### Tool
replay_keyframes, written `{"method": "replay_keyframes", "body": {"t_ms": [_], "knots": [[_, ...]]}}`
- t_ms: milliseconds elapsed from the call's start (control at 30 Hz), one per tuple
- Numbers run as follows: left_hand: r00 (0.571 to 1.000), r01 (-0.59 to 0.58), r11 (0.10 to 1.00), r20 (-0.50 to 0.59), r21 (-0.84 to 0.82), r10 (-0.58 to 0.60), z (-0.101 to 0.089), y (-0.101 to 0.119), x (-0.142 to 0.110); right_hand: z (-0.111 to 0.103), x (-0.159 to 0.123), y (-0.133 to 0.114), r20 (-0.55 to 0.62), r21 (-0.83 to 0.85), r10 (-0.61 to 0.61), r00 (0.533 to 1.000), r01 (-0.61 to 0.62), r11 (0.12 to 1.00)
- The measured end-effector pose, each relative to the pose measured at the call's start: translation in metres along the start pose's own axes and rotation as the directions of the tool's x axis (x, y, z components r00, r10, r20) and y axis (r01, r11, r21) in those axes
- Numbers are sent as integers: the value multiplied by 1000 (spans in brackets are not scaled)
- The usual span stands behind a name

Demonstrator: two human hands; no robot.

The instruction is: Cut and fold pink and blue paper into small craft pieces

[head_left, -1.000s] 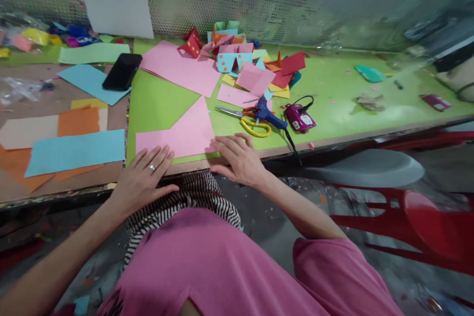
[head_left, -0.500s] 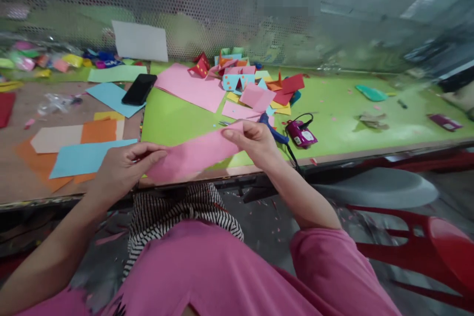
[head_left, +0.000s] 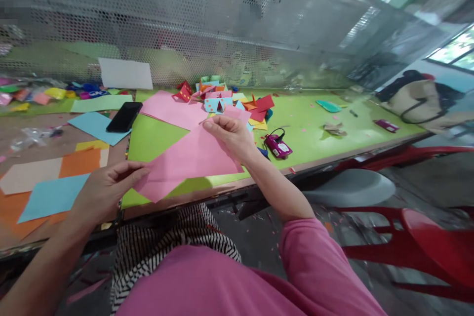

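A sheet of pink paper (head_left: pixel 185 160) is stretched slantwise between my hands above the front of the green tabletop. My left hand (head_left: pixel 111 182) pinches its left corner between thumb and fingers. At its upper edge, my right hand (head_left: pixel 231 136) grips the paper the same way, thumb on top. Behind the held sheet lie another pink sheet (head_left: pixel 170 108) and a heap of cut and folded coloured paper (head_left: pixel 218 98). Only a bit of the blue glue gun (head_left: pixel 263 152) shows beside my right wrist; the scissors are hidden.
A black phone (head_left: pixel 124 117) rests left of the pink sheets. Blue paper (head_left: pixel 55 197) and orange paper (head_left: pixel 79 162) lie on the brown board at left. A purple box with a cable (head_left: pixel 278 146) sits right of my hand. Red chair (head_left: pixel 414 237) and grey seat (head_left: pixel 351 187) stand at right.
My hands lay flat on the pink paper, then lifted it by its ends. Since then the sheet has been turned and opened wider, my right hand moving farther back and left. The view has shifted.
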State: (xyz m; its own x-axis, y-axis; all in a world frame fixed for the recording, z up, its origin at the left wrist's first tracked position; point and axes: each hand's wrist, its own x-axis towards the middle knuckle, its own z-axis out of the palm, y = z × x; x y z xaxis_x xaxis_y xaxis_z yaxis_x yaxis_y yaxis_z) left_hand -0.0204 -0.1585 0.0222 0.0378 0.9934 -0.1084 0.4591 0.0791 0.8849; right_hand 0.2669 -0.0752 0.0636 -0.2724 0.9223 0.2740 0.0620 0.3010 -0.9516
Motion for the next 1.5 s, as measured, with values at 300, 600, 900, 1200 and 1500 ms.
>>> {"method": "replay_keyframes", "body": {"t_ms": [300,600,900,1200,1500], "knots": [[1000,18,1000,22,0,-18,2,-2,2,1,2,0,33,7,61,998,-61,998],[1000,-10,1000,-2,-4,10,8,3,1,2,4,0,32,-3,60,998,-60,998],[959,-282,959,-30,35,283,23,40,25,23,12,-7,246,-54,-18,969,32,998],[941,-323,944,-88,67,328,22,41,20,18,12,-10,265,-84,-5,964,28,996],[945,-313,945,-66,99,320,22,48,14,22,7,-13,182,-154,-39,982,68,986]]}}
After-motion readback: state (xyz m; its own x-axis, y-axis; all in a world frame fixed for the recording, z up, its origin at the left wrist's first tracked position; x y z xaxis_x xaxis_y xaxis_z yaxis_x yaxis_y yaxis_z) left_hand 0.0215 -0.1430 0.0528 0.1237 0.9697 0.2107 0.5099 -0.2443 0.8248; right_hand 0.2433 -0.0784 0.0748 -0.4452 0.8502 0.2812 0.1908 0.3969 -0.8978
